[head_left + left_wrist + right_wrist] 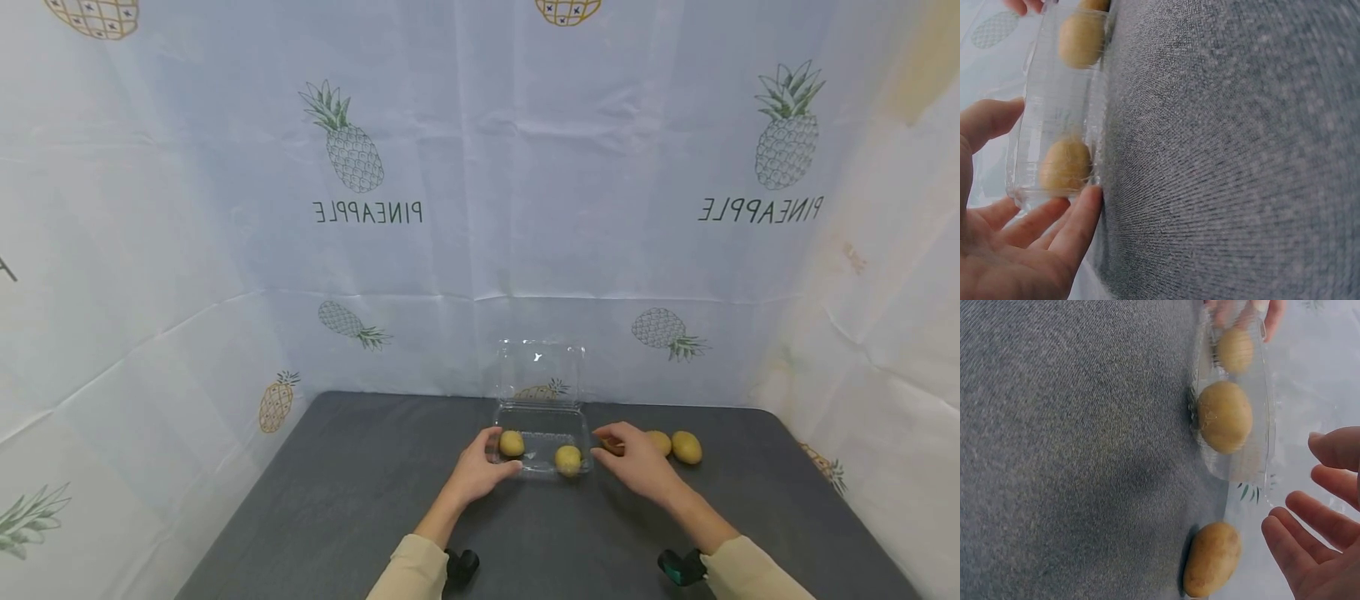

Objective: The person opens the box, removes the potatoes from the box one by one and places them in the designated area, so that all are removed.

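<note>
A clear plastic container (543, 439) stands on the table with its hinged lid (542, 367) raised at the back. Inside lie two potatoes: one potato (512, 443) at the left end, the other potato (567, 460) at the front right. My left hand (476, 468) cups the container's left end, fingertips on the end wall and thumb by the front rim. Just right of the container, my right hand (637, 461) hovers with fingers spread and nothing in them. Below its fingers a potato (1212, 559) rests on the table, partly hidden by the hand in the head view.
Two more potatoes lie right of my right hand, one potato (660, 442) partly behind it and another potato (686, 447) farther right. The dark grey table (360, 500) ends against a white pineapple-printed curtain (480, 250), which also hangs along both sides.
</note>
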Tool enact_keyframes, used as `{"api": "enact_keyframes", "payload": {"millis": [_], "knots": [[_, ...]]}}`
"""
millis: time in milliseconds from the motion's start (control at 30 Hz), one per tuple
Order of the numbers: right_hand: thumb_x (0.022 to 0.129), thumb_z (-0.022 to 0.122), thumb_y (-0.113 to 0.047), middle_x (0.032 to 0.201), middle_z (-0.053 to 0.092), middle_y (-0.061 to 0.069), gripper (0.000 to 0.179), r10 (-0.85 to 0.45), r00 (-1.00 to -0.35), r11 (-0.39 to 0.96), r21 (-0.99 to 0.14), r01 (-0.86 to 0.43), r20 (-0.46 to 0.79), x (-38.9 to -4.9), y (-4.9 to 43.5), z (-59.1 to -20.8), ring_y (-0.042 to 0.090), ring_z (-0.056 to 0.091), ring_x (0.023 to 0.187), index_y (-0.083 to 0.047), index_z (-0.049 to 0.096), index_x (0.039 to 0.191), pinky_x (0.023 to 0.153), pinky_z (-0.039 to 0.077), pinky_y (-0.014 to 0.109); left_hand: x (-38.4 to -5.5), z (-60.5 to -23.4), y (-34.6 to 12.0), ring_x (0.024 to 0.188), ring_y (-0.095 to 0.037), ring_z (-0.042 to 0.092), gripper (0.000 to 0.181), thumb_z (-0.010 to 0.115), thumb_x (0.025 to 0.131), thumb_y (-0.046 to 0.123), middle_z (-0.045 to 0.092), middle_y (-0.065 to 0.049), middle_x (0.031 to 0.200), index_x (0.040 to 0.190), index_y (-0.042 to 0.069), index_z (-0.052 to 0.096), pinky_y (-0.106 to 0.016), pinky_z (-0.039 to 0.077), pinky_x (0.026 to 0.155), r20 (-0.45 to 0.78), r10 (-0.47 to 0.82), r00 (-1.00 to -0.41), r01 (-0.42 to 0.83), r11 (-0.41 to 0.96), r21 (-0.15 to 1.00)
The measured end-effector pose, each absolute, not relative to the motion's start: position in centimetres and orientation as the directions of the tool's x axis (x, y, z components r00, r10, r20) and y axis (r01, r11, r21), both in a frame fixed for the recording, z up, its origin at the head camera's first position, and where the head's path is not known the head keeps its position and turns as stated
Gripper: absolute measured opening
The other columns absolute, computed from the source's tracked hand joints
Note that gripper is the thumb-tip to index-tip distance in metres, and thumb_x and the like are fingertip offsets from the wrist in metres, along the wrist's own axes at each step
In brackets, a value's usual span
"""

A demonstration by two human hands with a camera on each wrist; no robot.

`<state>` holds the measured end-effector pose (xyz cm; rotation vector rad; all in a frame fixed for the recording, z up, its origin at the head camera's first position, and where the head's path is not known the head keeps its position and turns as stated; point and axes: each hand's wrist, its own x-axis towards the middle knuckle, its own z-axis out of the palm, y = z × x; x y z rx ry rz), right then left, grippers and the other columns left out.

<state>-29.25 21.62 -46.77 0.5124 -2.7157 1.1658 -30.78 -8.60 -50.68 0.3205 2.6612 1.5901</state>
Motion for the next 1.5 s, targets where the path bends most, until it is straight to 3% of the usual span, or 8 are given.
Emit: {"api": "enact_keyframes", "payload": {"millis": [933,1500], "knots": [[0.095,0.073,-0.016,0.119,0.066,0.012,0.027,-0.295,-0.914,0.657,-0.636,-0.405,0.278,-30.2,17.9,-46.0,0.037,0.063,0.114,-0.008,0.070,0.121,0.093,0.054,0.048,-30.9,-50.8,-8.5,0.111,-0.033,0.062,0.075,0.082,0.086,0.030,0.058,-0.015,0.135,0.148,0.005,0.047,-0.050,0.054,0.086,0.085,0.183,-0.979,0.161,0.456,0.875],[0.094,0.074,-0.014,0.118,0.066,0.009,0.027,-0.321,-0.914,0.624,-0.671,-0.401,0.248,-31.5,15.1,-46.6,0.036,0.063,0.113,-0.007,0.070,0.120,0.094,0.053,0.049,-30.8,-50.6,-8.4,0.111,-0.033,0.062,0.074,0.081,0.086,0.028,0.059,-0.016,0.134,0.147,0.005,0.047,-0.051,0.054,0.086,0.083,0.174,-0.981,0.154,0.449,0.880]]}}
